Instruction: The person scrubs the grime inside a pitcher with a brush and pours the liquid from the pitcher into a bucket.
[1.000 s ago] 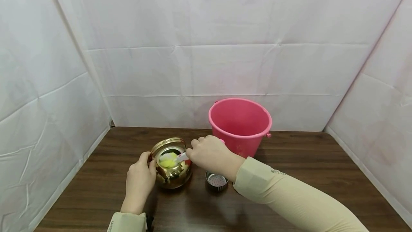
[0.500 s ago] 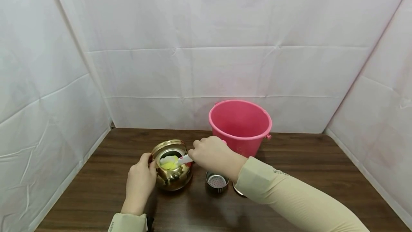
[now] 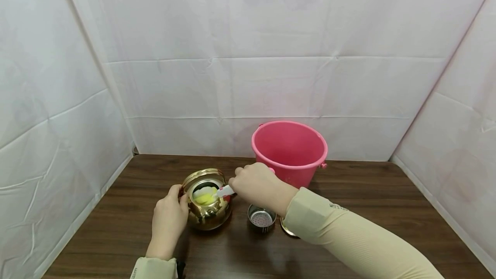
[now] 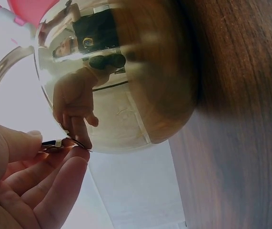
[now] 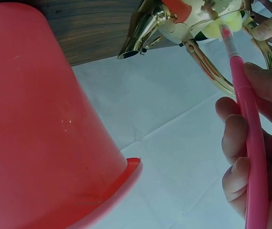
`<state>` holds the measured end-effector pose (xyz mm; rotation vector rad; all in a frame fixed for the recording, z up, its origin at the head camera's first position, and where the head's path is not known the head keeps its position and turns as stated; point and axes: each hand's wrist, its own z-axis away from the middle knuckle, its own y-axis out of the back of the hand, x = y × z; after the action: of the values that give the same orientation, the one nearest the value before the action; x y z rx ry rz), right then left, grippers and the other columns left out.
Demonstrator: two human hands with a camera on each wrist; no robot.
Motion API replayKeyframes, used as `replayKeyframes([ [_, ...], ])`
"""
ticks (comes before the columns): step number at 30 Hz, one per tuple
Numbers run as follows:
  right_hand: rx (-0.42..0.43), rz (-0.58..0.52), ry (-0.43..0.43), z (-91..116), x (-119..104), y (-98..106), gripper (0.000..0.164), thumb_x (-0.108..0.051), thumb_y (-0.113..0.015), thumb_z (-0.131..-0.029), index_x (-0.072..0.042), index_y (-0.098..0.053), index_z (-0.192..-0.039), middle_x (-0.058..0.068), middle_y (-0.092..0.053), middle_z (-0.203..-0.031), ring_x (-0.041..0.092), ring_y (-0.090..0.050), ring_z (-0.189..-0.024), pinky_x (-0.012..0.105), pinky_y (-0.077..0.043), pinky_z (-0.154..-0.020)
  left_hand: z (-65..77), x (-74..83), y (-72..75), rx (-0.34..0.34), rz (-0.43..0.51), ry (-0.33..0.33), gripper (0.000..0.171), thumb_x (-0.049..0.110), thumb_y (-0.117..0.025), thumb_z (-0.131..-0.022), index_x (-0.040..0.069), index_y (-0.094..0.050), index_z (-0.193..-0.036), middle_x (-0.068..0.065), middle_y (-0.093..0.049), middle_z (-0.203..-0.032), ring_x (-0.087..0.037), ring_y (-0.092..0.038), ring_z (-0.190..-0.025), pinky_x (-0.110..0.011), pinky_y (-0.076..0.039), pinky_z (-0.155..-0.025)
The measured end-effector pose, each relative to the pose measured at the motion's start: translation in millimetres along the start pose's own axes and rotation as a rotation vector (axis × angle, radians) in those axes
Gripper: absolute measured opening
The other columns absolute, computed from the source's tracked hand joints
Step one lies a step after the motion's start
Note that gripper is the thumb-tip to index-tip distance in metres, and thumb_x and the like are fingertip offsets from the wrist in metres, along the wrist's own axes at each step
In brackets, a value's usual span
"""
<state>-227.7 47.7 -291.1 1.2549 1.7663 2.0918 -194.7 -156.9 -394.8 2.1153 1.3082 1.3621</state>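
Note:
A shiny gold teapot stands uncovered on the wooden table, its hoop handle raised. My left hand is at its left side; in the left wrist view the thumb and fingers pinch the handle's end by the pot's wall. The right hand grips the pink handle of a cleaning brush, fingers curled round it. The brush's yellow and white head is inside the pot's mouth, its lower part hidden. In the right wrist view the gold spout points away from my right hand.
A pink bucket stands behind my right hand. A small metal strainer basket sits right of the teapot. Beside it a round gold-rimmed lid lies partly hidden under my right sleeve. White cloth walls enclose the table's back and sides.
My right hand and the brush have shifted slightly to the right, with the brush head still in the pot. More of the lid shows by the sleeve. The left hand keeps its hold.

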Motion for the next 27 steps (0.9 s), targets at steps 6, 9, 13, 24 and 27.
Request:
replayKeyframes([
  [6,-0.067,-0.047,-0.045,-2.8,-0.4,-0.9,0.016,-0.012,-0.068,-0.085,-0.024,-0.070,-0.096,-0.001,-0.063,-0.081,0.016,-0.060,-0.066,0.032,-0.045,-0.040,1.0,-1.6,-1.2,0.002,0.001,-0.006,0.018,0.005,-0.060,-0.090,-0.004,-0.059,-0.105,-0.026,-0.069,-0.087,-0.042,-0.065,-0.067,-0.051,-0.049,-0.054],
  [9,-0.083,-0.063,-0.069,-3.6,-0.8,-1.5,0.018,-0.010,-0.068,-0.084,-0.023,-0.069,-0.096,0.000,-0.063,-0.081,0.016,-0.059,-0.066,0.032,-0.045,-0.039,1.2,-1.7,-0.6,-0.001,0.000,-0.006,0.018,0.006,-0.060,-0.090,-0.004,-0.059,-0.105,-0.027,-0.069,-0.087,-0.042,-0.065,-0.066,-0.051,-0.049,-0.053],
  [13,-0.074,-0.061,-0.088,-3.9,-1.5,-2.8,0.018,-0.010,-0.067,-0.084,-0.022,-0.069,-0.097,0.001,-0.062,-0.080,0.017,-0.059,-0.065,0.034,-0.044,-0.039,1.3,-2.1,-1.2,-0.002,0.000,-0.008,0.018,0.006,-0.060,-0.090,-0.004,-0.059,-0.106,-0.027,-0.069,-0.087,-0.042,-0.065,-0.066,-0.051,-0.049,-0.053],
  [24,-0.053,-0.065,-0.104,-6.5,-2.2,-4.7,0.020,-0.007,-0.066,-0.084,-0.022,-0.068,-0.097,0.001,-0.061,-0.081,0.018,-0.059,-0.067,0.034,-0.044,-0.039,0.8,-2.7,-2.7,0.012,-0.004,-0.017,0.019,0.005,-0.060,-0.090,-0.003,-0.058,-0.106,-0.027,-0.069,-0.088,-0.046,-0.064,-0.069,-0.054,-0.049,-0.055],
  [27,-0.037,-0.049,-0.087,-7.0,-2.2,-5.2,0.019,-0.008,-0.067,-0.084,-0.021,-0.068,-0.098,0.001,-0.062,-0.081,0.018,-0.059,-0.067,0.034,-0.045,-0.041,0.5,-3.0,-3.0,0.018,-0.006,-0.024,0.019,0.005,-0.060,-0.089,-0.004,-0.058,-0.106,-0.027,-0.068,-0.087,-0.046,-0.064,-0.069,-0.054,-0.049,-0.055],
])
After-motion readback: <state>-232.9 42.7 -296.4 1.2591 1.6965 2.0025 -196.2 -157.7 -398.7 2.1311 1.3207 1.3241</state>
